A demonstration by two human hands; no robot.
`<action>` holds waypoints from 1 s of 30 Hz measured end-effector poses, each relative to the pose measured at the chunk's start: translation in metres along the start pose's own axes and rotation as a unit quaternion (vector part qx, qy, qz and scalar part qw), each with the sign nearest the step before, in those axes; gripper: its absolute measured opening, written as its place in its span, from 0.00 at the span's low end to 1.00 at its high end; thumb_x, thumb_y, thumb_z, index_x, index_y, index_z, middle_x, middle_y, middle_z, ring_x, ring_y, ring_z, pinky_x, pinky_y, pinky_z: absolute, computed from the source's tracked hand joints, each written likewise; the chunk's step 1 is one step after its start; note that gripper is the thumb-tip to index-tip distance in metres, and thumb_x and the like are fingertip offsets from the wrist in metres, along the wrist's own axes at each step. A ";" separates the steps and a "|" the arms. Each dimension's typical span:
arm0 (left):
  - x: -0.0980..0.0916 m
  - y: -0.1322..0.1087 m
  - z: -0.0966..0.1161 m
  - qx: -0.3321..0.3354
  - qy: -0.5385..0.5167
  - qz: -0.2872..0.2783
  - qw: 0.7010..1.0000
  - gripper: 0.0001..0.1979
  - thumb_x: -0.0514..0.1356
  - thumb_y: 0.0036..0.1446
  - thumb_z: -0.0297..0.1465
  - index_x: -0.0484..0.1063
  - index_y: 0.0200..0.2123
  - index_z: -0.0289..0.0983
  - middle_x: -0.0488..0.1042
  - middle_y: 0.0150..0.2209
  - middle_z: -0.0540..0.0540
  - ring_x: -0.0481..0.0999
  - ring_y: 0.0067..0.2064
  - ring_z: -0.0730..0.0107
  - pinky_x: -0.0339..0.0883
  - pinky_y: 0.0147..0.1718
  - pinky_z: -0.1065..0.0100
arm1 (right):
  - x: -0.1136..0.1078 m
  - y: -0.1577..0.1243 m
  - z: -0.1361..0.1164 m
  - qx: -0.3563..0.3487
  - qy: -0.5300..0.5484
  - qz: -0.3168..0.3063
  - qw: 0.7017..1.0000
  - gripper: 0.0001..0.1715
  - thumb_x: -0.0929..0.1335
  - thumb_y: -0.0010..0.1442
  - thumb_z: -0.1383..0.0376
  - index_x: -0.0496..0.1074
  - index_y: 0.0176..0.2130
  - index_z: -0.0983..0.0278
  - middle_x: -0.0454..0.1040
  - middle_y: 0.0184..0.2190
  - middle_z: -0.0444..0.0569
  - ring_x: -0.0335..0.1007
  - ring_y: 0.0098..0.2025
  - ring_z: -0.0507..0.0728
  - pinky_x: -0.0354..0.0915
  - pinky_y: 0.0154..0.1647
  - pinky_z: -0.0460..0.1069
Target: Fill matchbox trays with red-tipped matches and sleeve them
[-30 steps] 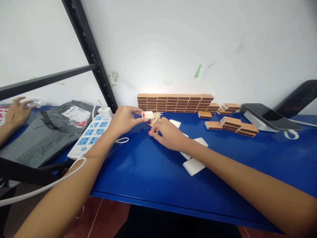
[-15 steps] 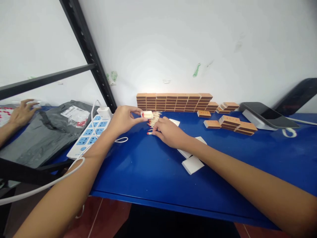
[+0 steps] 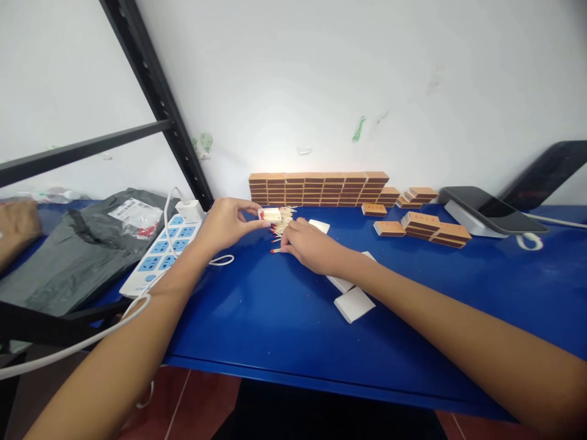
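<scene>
In the head view, the left hand (image 3: pixel 224 225) is pinching a small matchbox tray (image 3: pixel 269 214) between thumb and fingertips, its grip clenched on the tray's near end and holding it just above the blue surface (image 3: pixel 257 318), with red match heads showing inside. The right hand (image 3: pixel 308 244) is lying palm down just to the right of that grip, its fingertips (image 3: pixel 285 243) pressing on the loose matches (image 3: pixel 280 227) heaped directly under and behind the tray; whether its grip is closing on any sticks cannot be told, since the fingers are hiding them. One stray match (image 3: pixel 274 250) is lying just in front of the right fingertips. To do this step well, the left hand seems to need to be keeping the tray level and close to the heap, while the right is gathering sticks with heads all pointing one way, probably a small bunch at a time so none spill. Behind the grips, a wall of stacked matchboxes (image 3: pixel 318 189) is standing against the white wall, with looser boxes (image 3: pixel 433 227) farther right. White empty trays (image 3: pixel 353 303) are lying under the right forearm. Left of the left grip, a power strip (image 3: pixel 160 253) and a grey bag (image 3: pixel 68 256) are resting, and another person's hand (image 3: pixel 16 221) is showing at the far left edge.
</scene>
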State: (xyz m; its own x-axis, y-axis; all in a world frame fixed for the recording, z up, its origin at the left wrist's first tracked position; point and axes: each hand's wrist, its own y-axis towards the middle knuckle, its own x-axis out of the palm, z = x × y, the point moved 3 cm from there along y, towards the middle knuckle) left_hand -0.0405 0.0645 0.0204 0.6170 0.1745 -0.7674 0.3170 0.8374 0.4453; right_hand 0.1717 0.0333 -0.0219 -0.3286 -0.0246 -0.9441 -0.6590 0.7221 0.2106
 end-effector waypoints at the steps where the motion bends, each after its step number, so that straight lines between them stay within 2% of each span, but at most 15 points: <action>1: 0.000 0.000 0.000 -0.001 0.000 -0.001 1.000 0.19 0.76 0.54 0.46 0.88 0.43 0.40 0.87 0.40 0.44 0.79 0.29 0.66 0.69 0.31 0.67 | 0.000 0.000 0.000 0.000 -0.002 0.000 1.000 0.12 0.66 0.75 0.67 0.78 0.40 0.65 0.78 0.43 0.58 0.67 0.48 0.64 0.63 0.50 0.56; 5: 0.000 0.000 -0.001 -0.005 0.001 0.000 1.000 0.19 0.76 0.54 0.46 0.88 0.43 0.40 0.87 0.40 0.44 0.80 0.29 0.66 0.69 0.31 0.67 | 0.001 0.000 0.001 0.000 -0.003 -0.003 1.000 0.12 0.65 0.75 0.66 0.78 0.41 0.66 0.77 0.45 0.59 0.67 0.49 0.65 0.63 0.50 0.56; 12: 0.001 0.000 -0.001 0.002 0.006 -0.005 1.000 0.19 0.76 0.54 0.46 0.88 0.43 0.40 0.87 0.40 0.44 0.80 0.29 0.66 0.70 0.31 0.66 | 0.002 0.002 0.009 -0.017 0.011 0.028 0.999 0.14 0.65 0.76 0.65 0.76 0.40 0.65 0.76 0.43 0.57 0.66 0.47 0.63 0.61 0.48 0.56; 22: 0.001 0.000 -0.002 0.012 0.011 -0.016 1.000 0.18 0.76 0.54 0.45 0.88 0.44 0.40 0.87 0.40 0.44 0.80 0.30 0.65 0.70 0.32 0.66 | -0.003 0.001 0.007 0.003 0.036 0.035 0.999 0.11 0.66 0.76 0.65 0.76 0.41 0.65 0.75 0.43 0.56 0.66 0.48 0.63 0.62 0.50 0.55; 30: 0.001 0.000 0.003 0.014 0.004 -0.044 0.999 0.21 0.76 0.52 0.48 0.88 0.42 0.40 0.87 0.37 0.44 0.80 0.30 0.63 0.70 0.31 0.66 | -0.004 0.003 0.020 0.020 0.061 0.052 0.997 0.10 0.67 0.74 0.65 0.75 0.39 0.63 0.74 0.41 0.54 0.65 0.47 0.62 0.61 0.49 0.55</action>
State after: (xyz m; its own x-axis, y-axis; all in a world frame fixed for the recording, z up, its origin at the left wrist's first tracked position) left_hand -0.0378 0.0632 0.0206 0.5808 0.1045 -0.8073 0.3896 0.8351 0.3884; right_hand 0.1846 0.0494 -0.0228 -0.4759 -0.0308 -0.8790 -0.5896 0.7527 0.2929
